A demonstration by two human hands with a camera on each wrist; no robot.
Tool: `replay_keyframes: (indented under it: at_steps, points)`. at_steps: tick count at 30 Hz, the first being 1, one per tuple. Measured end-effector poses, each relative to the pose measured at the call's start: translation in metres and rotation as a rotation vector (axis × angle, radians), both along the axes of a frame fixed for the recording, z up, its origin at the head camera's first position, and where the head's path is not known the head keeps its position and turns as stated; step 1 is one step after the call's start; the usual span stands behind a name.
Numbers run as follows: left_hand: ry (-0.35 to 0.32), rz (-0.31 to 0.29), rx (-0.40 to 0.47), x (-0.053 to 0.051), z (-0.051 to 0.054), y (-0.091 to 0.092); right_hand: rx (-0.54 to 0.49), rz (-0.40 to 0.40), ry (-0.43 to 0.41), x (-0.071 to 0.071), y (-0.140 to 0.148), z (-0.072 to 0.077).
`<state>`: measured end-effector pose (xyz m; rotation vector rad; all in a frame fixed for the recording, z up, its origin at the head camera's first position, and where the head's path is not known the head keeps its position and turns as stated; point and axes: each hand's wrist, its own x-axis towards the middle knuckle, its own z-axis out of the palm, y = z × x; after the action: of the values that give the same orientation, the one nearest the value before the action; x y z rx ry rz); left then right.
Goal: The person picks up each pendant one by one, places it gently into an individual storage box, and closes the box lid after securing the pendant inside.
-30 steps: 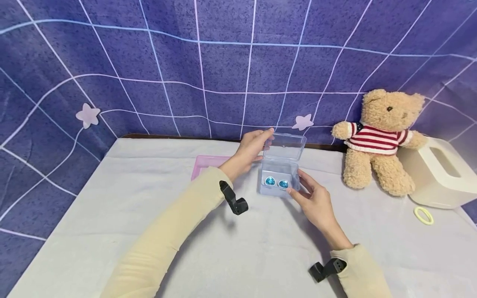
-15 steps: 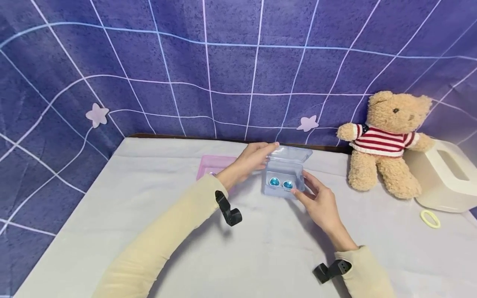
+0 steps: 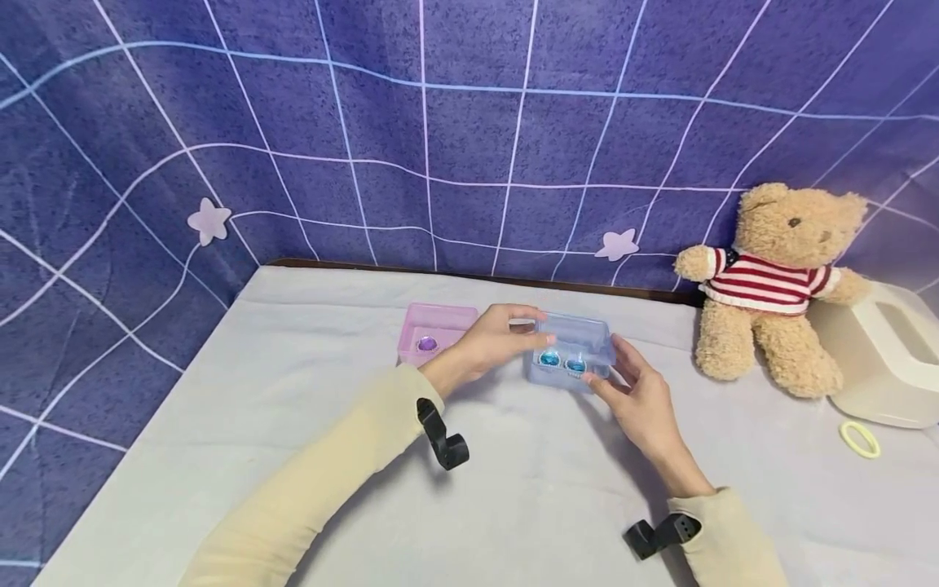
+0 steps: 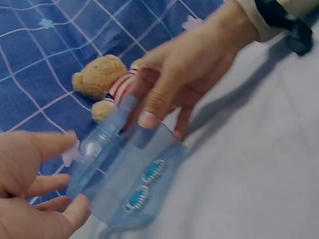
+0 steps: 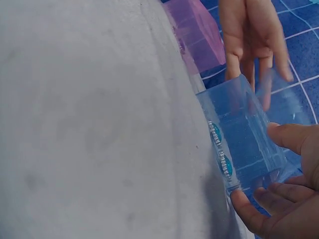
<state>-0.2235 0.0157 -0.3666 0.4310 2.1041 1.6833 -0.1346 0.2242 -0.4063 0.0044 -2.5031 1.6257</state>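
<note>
A clear blue plastic box stands on the white cloth, holding two teal gems with sparkly rims. Its hinged lid is tilted above the box. My right hand grips the box's right side, thumb at the front and fingers behind. My left hand is at the box's left side by the lid, its fingers spread and fairly straight; whether it touches the lid is hard to tell. Left of the box, partly behind my left wrist, is an open pink box with a purple gem inside.
A teddy bear in a striped sweater sits at the right, leaning by a cream container. A pale yellow ring lies before them. Behind the table hangs a purple gridded cloth.
The blue lid has swung from upright down toward the box. My left hand has lowered with it, thumb now over the box's front left. My right hand keeps its grip.
</note>
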Motion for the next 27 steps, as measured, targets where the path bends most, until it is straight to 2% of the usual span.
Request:
replay_keyframes:
  at_steps: [4, 15, 27]
  points:
    - [0.027, 0.019, -0.002, 0.004, -0.007, 0.0, -0.004, 0.006, -0.015, 0.0, 0.0, -0.001]
    - [0.103, 0.101, -0.028, 0.013, -0.012, 0.003, -0.023, 0.011, -0.026, 0.0, -0.002, 0.001]
    - [0.183, 0.089, -0.022, 0.017, -0.018, 0.005, -0.088, 0.004, -0.014, 0.001, -0.001, 0.0]
